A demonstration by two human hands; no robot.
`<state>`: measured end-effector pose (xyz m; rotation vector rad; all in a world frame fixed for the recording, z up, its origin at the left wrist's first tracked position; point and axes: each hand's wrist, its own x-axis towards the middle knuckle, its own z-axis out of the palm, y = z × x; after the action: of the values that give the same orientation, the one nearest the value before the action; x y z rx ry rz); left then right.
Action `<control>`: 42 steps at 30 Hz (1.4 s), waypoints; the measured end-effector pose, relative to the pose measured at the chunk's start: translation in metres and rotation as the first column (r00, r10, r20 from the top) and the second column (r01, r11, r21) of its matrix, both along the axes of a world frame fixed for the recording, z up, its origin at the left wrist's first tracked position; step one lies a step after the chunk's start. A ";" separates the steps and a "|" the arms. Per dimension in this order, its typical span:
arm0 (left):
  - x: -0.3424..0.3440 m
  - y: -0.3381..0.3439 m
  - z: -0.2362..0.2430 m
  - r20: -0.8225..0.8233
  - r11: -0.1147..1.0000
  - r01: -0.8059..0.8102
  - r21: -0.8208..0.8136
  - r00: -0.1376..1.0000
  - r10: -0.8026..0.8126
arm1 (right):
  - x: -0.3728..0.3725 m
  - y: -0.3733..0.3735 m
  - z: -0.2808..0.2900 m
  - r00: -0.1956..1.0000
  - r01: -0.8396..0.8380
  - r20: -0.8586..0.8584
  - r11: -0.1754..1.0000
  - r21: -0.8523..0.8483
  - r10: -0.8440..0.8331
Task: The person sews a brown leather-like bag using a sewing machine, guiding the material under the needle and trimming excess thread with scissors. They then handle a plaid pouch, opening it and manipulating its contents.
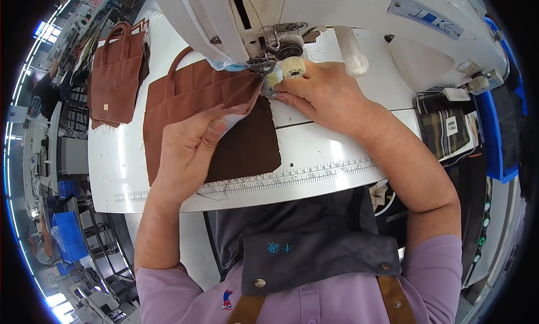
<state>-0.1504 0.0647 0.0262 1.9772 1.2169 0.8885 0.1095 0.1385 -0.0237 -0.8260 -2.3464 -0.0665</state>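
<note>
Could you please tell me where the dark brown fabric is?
In the head view, the dark brown fabric lies on the white table, slightly left of centre, just right of the left hand and beside the ruler.

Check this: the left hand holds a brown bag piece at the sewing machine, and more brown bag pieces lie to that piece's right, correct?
One slip: in the head view, the other bag pieces lie to the left, not right. The left hand does hold a brown bag piece at the sewing machine.
</note>
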 end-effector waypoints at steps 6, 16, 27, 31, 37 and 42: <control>0.015 0.002 -0.010 -0.379 0.956 0.253 0.149 0.908 -0.181 | -0.004 0.002 -0.002 0.994 -0.017 0.105 0.995 0.098 0.006; -0.002 0.028 0.006 -0.226 0.867 0.378 -0.326 0.859 -0.459 | -0.004 -0.001 -0.001 0.979 -0.008 0.203 0.981 0.196 -0.032; 0.016 0.007 -0.006 -0.520 0.957 0.284 -0.062 0.809 -0.274 | -0.002 -0.002 0.003 0.990 0.023 0.135 0.988 0.152 -0.044; 0.023 -0.007 -0.028 -0.607 0.964 0.242 0.106 0.784 -0.130 | 0.008 -0.002 0.001 0.996 0.084 -0.021 0.996 0.007 -0.084; 0.010 0.003 -0.028 -0.646 0.946 0.302 0.116 0.747 -0.160 | 0.002 -0.006 -0.005 0.991 -0.040 0.122 0.982 -0.182 0.063; 0.014 -0.001 -0.029 -0.649 0.951 0.288 0.107 0.746 -0.153 | 0.000 -0.007 -0.001 0.986 -0.054 0.148 0.986 -0.158 0.078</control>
<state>-0.1365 0.0637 -0.0026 2.6509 1.2220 0.2044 0.1094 0.1319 -0.0251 -0.8416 -2.5474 0.0830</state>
